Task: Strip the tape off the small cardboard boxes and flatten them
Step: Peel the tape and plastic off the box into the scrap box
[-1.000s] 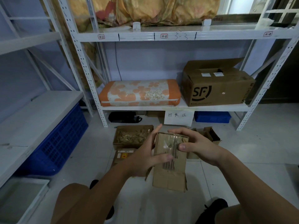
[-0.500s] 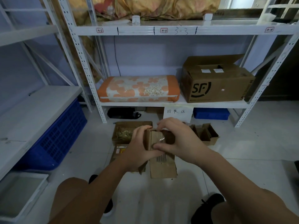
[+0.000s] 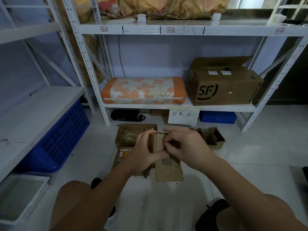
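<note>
Both hands are gripping a small brown cardboard box (image 3: 167, 170): left hand (image 3: 143, 155) steadying, right hand (image 3: 185, 151) picking at tape; flattening is still waiting.

White metal racks (image 3: 93, 75) w/ pale, maybe tiled floor (image 3: 266, 147).

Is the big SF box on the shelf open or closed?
Open. The SF box on the shelf has its rear top flap raised; the other flaps lie loosely over the top, unsealed. Its contents cannot be seen.

one head-worn wide view looks forward and down, close over the floor (image 3: 250, 155) before white shelving (image 3: 183, 30).
</note>
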Demonstrator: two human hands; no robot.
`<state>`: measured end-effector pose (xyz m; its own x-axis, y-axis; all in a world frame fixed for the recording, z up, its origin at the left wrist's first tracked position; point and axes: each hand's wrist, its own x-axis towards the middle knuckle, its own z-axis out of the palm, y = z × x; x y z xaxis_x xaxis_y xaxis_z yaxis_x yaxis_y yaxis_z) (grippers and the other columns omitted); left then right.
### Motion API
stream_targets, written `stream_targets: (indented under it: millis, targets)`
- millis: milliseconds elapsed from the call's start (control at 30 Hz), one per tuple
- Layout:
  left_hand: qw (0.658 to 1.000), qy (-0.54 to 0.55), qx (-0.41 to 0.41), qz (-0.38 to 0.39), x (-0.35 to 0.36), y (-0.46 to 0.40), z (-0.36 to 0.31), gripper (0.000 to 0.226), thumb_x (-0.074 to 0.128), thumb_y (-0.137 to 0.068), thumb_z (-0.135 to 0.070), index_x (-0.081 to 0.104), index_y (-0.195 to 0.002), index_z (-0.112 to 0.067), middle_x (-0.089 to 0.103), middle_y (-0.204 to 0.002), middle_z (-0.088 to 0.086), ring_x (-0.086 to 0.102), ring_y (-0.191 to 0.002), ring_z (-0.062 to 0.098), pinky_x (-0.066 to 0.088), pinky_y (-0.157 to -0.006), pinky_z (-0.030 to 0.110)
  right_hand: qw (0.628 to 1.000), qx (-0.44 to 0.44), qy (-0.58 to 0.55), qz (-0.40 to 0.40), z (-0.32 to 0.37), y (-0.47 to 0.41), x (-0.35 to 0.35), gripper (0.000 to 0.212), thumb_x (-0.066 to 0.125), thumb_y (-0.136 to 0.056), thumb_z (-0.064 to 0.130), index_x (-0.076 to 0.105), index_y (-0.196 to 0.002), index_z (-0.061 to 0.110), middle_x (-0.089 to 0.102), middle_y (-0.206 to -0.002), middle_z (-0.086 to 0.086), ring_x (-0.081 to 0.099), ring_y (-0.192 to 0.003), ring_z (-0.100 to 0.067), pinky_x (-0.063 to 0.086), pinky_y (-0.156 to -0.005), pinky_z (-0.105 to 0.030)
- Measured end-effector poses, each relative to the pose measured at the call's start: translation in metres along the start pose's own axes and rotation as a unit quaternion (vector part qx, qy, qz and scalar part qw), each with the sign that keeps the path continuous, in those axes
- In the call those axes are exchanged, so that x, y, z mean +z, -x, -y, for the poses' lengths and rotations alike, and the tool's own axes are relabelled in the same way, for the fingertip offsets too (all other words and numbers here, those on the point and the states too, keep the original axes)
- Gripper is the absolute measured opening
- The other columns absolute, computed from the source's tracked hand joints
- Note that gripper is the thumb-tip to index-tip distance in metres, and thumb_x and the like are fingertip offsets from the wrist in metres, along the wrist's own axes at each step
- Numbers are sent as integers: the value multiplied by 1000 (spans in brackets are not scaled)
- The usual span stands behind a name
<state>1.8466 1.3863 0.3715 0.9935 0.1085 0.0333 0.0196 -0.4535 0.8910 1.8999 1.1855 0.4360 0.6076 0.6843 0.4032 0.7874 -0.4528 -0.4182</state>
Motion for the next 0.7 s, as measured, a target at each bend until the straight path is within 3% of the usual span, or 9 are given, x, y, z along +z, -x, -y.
stream_targets:
  millis: [133, 233, 367, 467, 600, 700]
  targets:
    - [1000, -14, 1, -9, 3, 0, 1, 97, 79, -58, -68, 41, -141, -36, 35, -138, -8, 47, -124, 7, 40, -98, 24, 999, 17, 34, 3, 6, 0, 4, 10, 69, -88, 28, 73, -91, 20, 66, -132, 5, 60, -118, -12, 50, -102, -33]
    - [1000, -16, 4, -10, 4, 0, 4, 93, 84, -62, -63, 41, -141, -35, 36, -138, -7, 48, -123, 7, 41, -94, 22, 999, 37, 31, 11, 8, 0, 4, 7, 67, -90, 26, 68, -91, 19, 65, -129, 5, 58, -118, -9, 48, -102, -28]
    - [999, -32, 4, 10, 1, 2, 8, 89, 90, -72, -54, 40, -144, -34, 35, -137, -8, 48, -122, 8, 46, -88, 16, 993, 92, -75, -12, 1, 1, 0, 5, 65, -93, 17, 62, -89, 19, 64, -118, 10, 59, -110, 4, 54, -95, -25]
    - [999, -27, 15, 24, -1, 3, 12, 91, 89, -71, -56, 40, -144, -36, 35, -139, -9, 47, -125, 9, 51, -91, 18, 982, 123, -138, -28, 2, 2, -4, 8, 62, -98, 19, 62, -91, 22, 63, -116, 18, 64, -101, 2, 59, -86, -29]
    - [999, 12, 10, 40, -1, 3, 14, 94, 89, -65, -64, 41, -142, -39, 35, -140, -7, 52, -125, 14, 60, -92, 30, 979, 115, -167, -9, 1, 5, -9, 15, 58, -102, 26, 71, -108, 23, 68, -116, 17, 64, -105, 1, 58, -89, -32]
    - [998, 10, 7, 55, -3, 5, 17, 96, 88, -64, -66, 40, -142, -42, 35, -143, -8, 52, -126, 14, 60, -92, 29, 975, 116, -190, 18, 1, 10, -14, 29, 51, -104, 32, 69, -125, 24, 71, -114, 14, 64, -108, 1, 57, -92, -31]
